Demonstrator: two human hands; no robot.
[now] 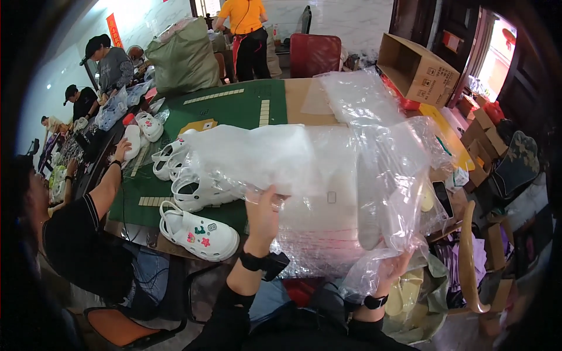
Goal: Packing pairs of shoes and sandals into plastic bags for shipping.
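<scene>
A spread of clear plastic bags covers the table in front of me. My left hand pinches the near left part of this plastic, its fingertips partly under the film. At the near right corner, my right hand grips a crumpled clear bag; the film covers some of its fingers. Just left of my left hand sits a white clog with small coloured charms. Behind it, more white clogs stand partly under the plastic.
A green mat lies across the table. At the left a co-worker's hand touches a white clog. An open cardboard box stands at the far right, with a phone nearer. A wooden chair arm rises at my right.
</scene>
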